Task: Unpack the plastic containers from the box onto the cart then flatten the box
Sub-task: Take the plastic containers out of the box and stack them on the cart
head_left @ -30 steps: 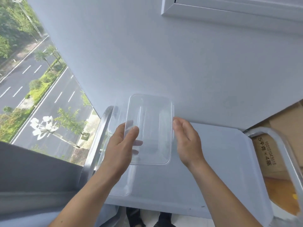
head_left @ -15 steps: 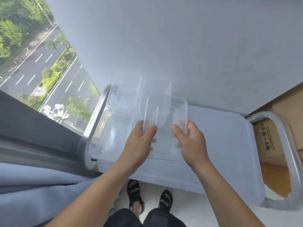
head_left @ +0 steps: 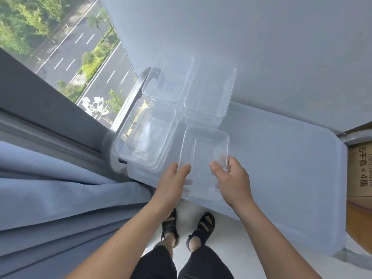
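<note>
Clear container (head_left: pixel 204 158) is low over the near-left part of the cart top (head_left: pixel 281 168), its near end at the front edge; I cannot tell whether its base touches. The left hand (head_left: pixel 173 182) grasps its left rim and the right hand (head_left: pixel 231 178) its right rim, thumbs inside, fingers curled underneath and visible through the plastic. Just beyond it I log the back-right containers (head_left: pixel 209 93) and back-left containers (head_left: pixel 168 81) against the wall, the left containers (head_left: pixel 147 133) beside the metal handle (head_left: pixel 124 109), a cardboard box (head_left: pixel 360 170) at far right past the cart, and a blue curtain (head_left: pixel 50 198) at left
</note>
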A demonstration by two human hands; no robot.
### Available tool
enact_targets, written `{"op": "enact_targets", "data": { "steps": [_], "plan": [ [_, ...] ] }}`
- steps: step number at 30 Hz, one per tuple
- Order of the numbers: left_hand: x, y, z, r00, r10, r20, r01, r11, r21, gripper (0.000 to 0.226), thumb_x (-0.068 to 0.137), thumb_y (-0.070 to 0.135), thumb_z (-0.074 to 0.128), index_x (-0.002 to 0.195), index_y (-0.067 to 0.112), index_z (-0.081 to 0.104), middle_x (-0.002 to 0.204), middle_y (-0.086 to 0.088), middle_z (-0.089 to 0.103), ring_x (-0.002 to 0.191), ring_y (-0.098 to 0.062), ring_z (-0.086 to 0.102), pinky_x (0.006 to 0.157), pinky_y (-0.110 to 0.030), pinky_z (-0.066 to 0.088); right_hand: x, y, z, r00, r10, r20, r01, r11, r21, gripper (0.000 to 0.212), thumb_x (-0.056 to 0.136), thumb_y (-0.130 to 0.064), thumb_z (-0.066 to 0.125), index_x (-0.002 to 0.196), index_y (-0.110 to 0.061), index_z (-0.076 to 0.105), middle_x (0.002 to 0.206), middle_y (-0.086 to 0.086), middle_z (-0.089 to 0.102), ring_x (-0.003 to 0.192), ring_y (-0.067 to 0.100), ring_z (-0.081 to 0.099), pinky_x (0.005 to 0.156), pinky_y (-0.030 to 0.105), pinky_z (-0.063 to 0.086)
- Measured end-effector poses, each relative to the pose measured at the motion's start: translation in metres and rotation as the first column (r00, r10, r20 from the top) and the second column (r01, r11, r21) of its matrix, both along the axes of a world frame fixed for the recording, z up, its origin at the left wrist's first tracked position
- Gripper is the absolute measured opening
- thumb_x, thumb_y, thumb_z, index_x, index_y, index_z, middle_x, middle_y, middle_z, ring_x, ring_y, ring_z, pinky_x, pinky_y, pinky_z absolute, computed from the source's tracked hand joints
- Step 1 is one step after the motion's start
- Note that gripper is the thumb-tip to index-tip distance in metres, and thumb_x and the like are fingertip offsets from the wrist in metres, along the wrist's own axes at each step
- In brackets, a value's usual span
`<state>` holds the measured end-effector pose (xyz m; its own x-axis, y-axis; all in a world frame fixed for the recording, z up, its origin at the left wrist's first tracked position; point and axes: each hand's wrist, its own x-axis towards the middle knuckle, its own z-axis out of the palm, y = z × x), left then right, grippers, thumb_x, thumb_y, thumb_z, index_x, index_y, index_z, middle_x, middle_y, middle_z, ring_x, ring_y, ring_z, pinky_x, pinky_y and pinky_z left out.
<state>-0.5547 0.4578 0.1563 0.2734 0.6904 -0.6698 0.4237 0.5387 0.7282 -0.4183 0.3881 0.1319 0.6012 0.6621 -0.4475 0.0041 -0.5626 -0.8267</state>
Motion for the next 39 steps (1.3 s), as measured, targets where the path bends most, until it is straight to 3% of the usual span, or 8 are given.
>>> {"op": "enact_targets", "data": {
  "steps": [5, 10, 14, 19, 22, 26, 30, 39],
  "plan": [
    [-0.013, 0.01, -0.034, 0.996, 0.003, -0.09, -0.001, 1.0, 0.016, 0.026, 0.1, 0.038, 0.049, 0.096, 0.017, 0.065, 0.099, 0.002, 0.07, 0.098, -0.019, 0.067, 0.087, -0.035, 0.048, -0.009, 0.013, -0.032, 1.0, -0.003, -0.006, 0.002, 0.997, -0.071, 0.016, 0.091, -0.04, 0.064, 0.092, -0.024, 0.06, 0.087, -0.002, 0.068, 0.083, 0.022, 0.064, 0.08, 0.05, 0.055],
    [-0.024, 0.015, -0.06, 0.99, 0.012, -0.143, -0.011, 1.0, 0.002, 0.035, 0.095, 0.043, 0.049, 0.095, 0.011, 0.063, 0.092, -0.003, 0.066, 0.084, -0.021, 0.062, 0.086, -0.045, 0.052, -0.021, 0.027, -0.062, 1.0, -0.021, 0.019, 0.023, 0.991, -0.133, 0.04, 0.092, -0.045, 0.062, 0.095, -0.005, 0.056, 0.088, 0.018, 0.06, 0.081, 0.035, 0.057, 0.074, 0.048, 0.052],
    [-0.028, 0.014, -0.073, 0.987, 0.014, -0.162, -0.021, 0.999, -0.04, 0.022, 0.099, 0.035, 0.049, 0.097, 0.016, 0.059, 0.096, -0.006, 0.067, 0.075, -0.017, 0.063, 0.064, -0.028, 0.05, -0.024, 0.034, -0.077, 0.999, -0.026, 0.033, 0.031, 0.983, -0.18, 0.047, 0.092, -0.046, 0.06, 0.094, 0.0, 0.052, 0.08, 0.006, 0.048, 0.069, 0.02, 0.044, 0.062, 0.036, 0.04],
    [-0.027, 0.015, -0.092, 0.988, 0.076, -0.131, -0.086, 0.994, -0.07, 0.024, 0.097, 0.036, 0.056, 0.095, 0.013, 0.063, 0.093, -0.007, 0.07, 0.08, -0.017, 0.068, 0.072, -0.033, 0.056, -0.022, 0.039, -0.086, 0.998, -0.048, 0.051, 0.057, 0.979, -0.198, 0.047, 0.09, -0.045, 0.063, 0.094, 0.001, 0.054, 0.082, 0.013, 0.054, 0.072, 0.028, 0.05, 0.067, 0.039, 0.044],
    [-0.026, 0.016, -0.098, 0.988, 0.102, -0.116, -0.111, 0.991, -0.071, 0.028, 0.097, 0.038, 0.058, 0.097, 0.012, 0.067, 0.093, -0.006, 0.071, 0.079, -0.016, 0.067, 0.078, -0.036, 0.059, -0.021, 0.041, -0.087, 0.997, -0.043, 0.057, 0.053, 0.978, -0.201, 0.047, 0.091, -0.043, 0.064, 0.092, 0.002, 0.051, 0.078, 0.007, 0.047, 0.068, 0.022, 0.044, 0.061, 0.036, 0.038],
    [-0.021, 0.017, -0.102, 0.985, 0.128, -0.116, -0.135, 0.99, -0.052, 0.03, 0.098, 0.039, 0.056, 0.096, 0.01, 0.066, 0.092, -0.006, 0.07, 0.079, -0.016, 0.067, 0.073, -0.032, 0.057, -0.018, 0.046, -0.087, 0.997, -0.039, 0.067, 0.051, 0.979, -0.198, 0.04, 0.092, -0.041, 0.063, 0.085, -0.004, 0.048, 0.074, 0.001, 0.044, 0.065, 0.018, 0.041, 0.057, 0.031, 0.034],
    [-0.014, 0.017, -0.1, 0.982, 0.151, -0.116, -0.157, 0.987, -0.04, 0.031, 0.098, 0.038, 0.054, 0.092, 0.01, 0.065, 0.088, -0.007, 0.068, 0.074, -0.015, 0.065, 0.06, -0.022, 0.048, -0.015, 0.05, -0.088, 0.997, -0.046, 0.069, 0.059, 0.98, -0.191, 0.044, 0.092, -0.042, 0.062, 0.091, 0.0, 0.051, 0.077, 0.002, 0.046, 0.066, 0.018, 0.042, 0.058, 0.031, 0.035],
    [-0.012, 0.014, -0.093, 0.978, 0.162, -0.132, -0.17, 0.984, -0.046, 0.031, 0.1, 0.043, 0.05, 0.094, 0.015, 0.061, 0.092, -0.01, 0.07, 0.08, -0.02, 0.066, 0.068, -0.029, 0.049, -0.013, 0.047, -0.087, 0.999, -0.051, 0.008, 0.052, 0.983, -0.174, 0.046, 0.092, -0.047, 0.059, 0.1, -0.002, 0.055, 0.087, 0.006, 0.053, 0.077, 0.022, 0.05, 0.064, 0.03, 0.039]
  ]
}}
